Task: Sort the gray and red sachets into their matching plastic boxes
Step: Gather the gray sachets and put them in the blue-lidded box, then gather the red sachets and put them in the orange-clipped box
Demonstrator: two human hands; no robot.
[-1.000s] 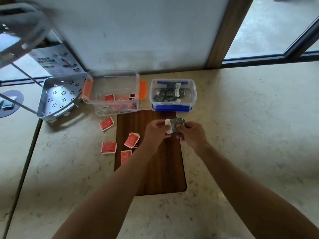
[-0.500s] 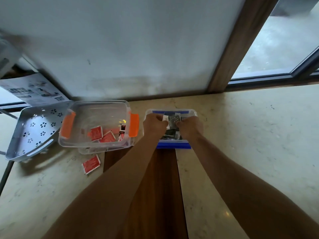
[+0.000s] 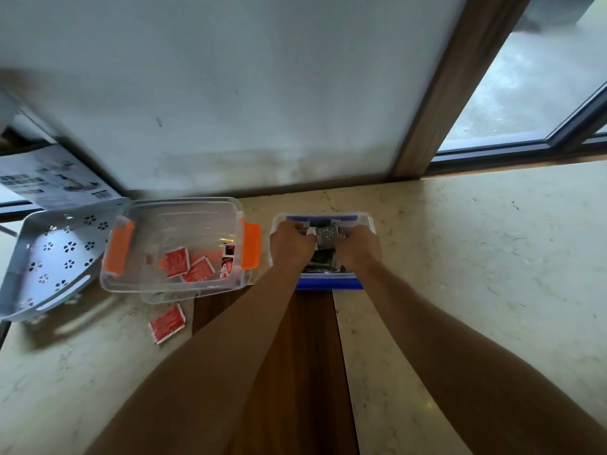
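A gray sachet (image 3: 326,236) with pale dots is pinched between my left hand (image 3: 290,246) and my right hand (image 3: 358,249), both held over the blue-handled clear box (image 3: 328,284). More dark sachets lie in that box beneath my wrists. To the left stands the orange-handled clear box (image 3: 177,244) with several red sachets (image 3: 177,261) inside. One red sachet (image 3: 167,322) lies loose on the counter in front of it. My forearms hide the other loose sachets.
A dark wooden board (image 3: 305,372) lies under my arms on the pale marble counter (image 3: 476,274). A gray perforated tray (image 3: 49,261) sits at the far left, with a printed sheet (image 3: 52,182) behind it. Wall and window frame close the back.
Both hands carried the gray sachet from above the wooden board forward to over the blue-handled box. My view tilted up and toward the wall.
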